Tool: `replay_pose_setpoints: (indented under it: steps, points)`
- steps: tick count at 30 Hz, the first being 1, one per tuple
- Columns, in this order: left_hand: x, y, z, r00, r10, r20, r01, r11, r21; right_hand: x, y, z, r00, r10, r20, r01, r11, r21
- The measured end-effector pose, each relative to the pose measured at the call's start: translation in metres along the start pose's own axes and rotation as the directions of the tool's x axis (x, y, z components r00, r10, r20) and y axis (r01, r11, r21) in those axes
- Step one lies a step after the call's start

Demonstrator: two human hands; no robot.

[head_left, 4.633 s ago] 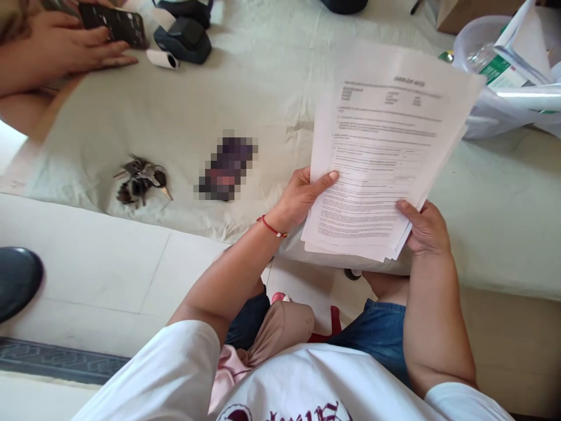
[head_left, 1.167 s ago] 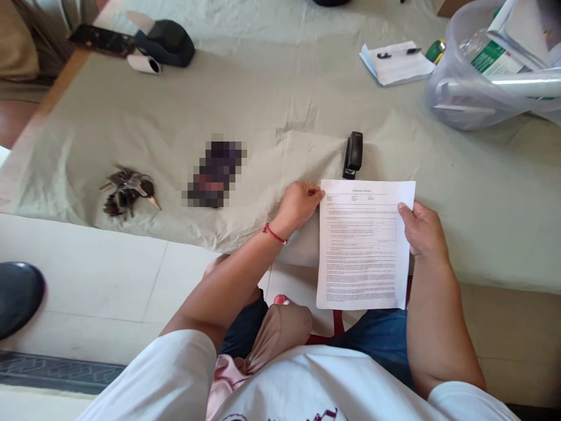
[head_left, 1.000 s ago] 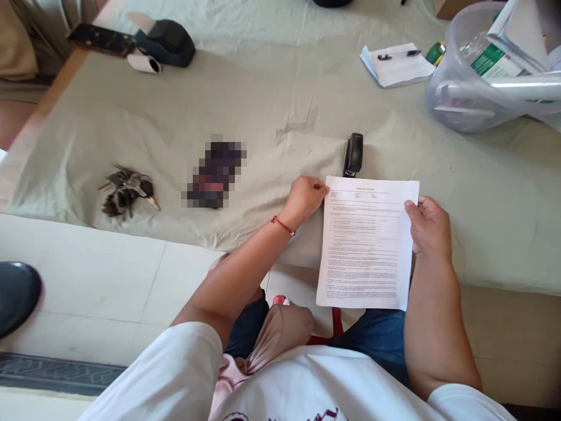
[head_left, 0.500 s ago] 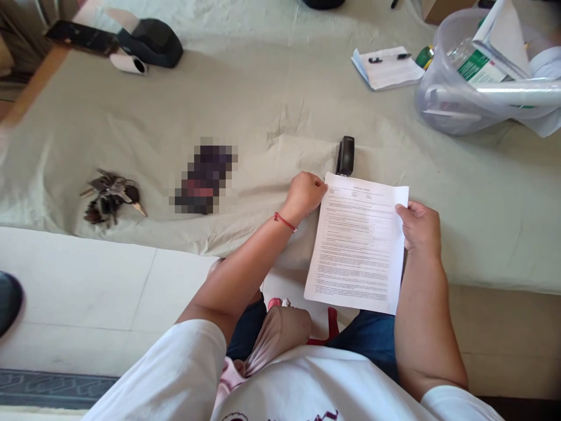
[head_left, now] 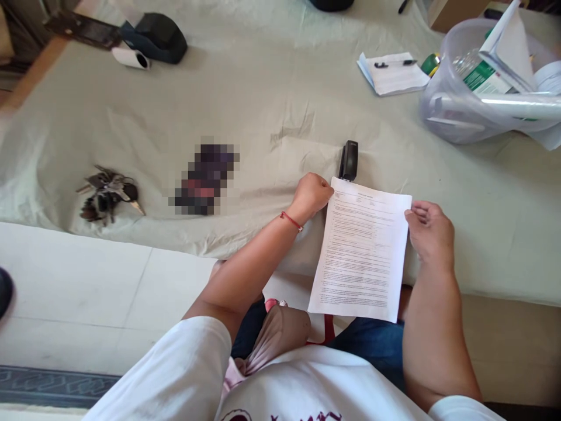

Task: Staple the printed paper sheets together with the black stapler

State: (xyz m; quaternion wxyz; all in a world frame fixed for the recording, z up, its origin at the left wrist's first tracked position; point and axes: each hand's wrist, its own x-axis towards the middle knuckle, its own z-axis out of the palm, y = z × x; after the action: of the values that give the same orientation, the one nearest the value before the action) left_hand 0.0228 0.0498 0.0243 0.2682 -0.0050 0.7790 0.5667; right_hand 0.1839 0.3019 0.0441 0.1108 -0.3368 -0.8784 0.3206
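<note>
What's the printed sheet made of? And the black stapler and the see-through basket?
Printed sheet: paper, plain white and matte; it looks thin and carries flat printed text.
Black stapler: probably plastic outside, smooth with a slight sheen; I can't tell about its inside.
See-through basket: likely plastic, slightly shiny; its contents show through the cloudy wall.

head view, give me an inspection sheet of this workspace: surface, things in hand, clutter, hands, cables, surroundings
Surface: pale green cloth, wrinkled.
Things in hand: printed paper; black stapler just beyond its top edge, contact unclear.
Clutter: keys, pixelated dark item, notepad, translucent tub holding papers, white roll by a black device.
Hands: left hand pinches the sheet's upper left corner; right hand at its upper right edge, grip unclear.
Cables: nothing seen.
Surroundings: tiled floor.
</note>
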Motion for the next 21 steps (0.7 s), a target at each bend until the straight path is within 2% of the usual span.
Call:
replay_pose_setpoints:
  steps: [2,4,7,9,12,15,18,21]
  points:
    - [0.001,0.001,0.000,1.000,-0.010,0.008,0.010,1.000,-0.003,0.000,-0.019,-0.008,0.995,-0.012,-0.099,0.005,0.998,-0.068]
    - [0.001,0.003,0.001,1.000,-0.016,0.014,0.016,1.000,0.008,0.003,-0.039,-0.014,0.991,-0.075,-0.110,0.068,0.995,-0.067]
    - [0.001,0.005,0.001,1.000,-0.021,0.016,0.021,0.999,0.027,0.019,-0.065,-0.013,0.972,-0.233,-0.010,0.233,0.972,-0.022]
    - [0.001,0.005,0.002,1.000,-0.017,0.013,0.017,0.999,0.039,0.037,-0.078,-0.001,0.941,-0.335,0.054,0.336,0.942,-0.020]
    - [0.001,0.004,0.002,1.000,0.001,0.007,-0.002,0.998,0.069,0.076,-0.091,0.033,0.865,-0.473,0.169,0.485,0.874,-0.032]
    - [0.003,0.002,0.003,1.000,0.025,0.012,-0.026,0.996,0.084,0.121,-0.098,0.081,0.791,-0.524,0.316,0.573,0.816,-0.082]
    - [0.004,0.001,0.003,0.999,0.037,0.005,-0.037,0.994,0.103,0.156,-0.104,0.127,0.776,-0.470,0.422,0.562,0.818,-0.121]
    - [0.004,0.002,0.002,0.999,0.029,0.015,-0.030,0.992,0.121,0.164,-0.113,0.154,0.754,-0.382,0.534,0.518,0.846,-0.126]
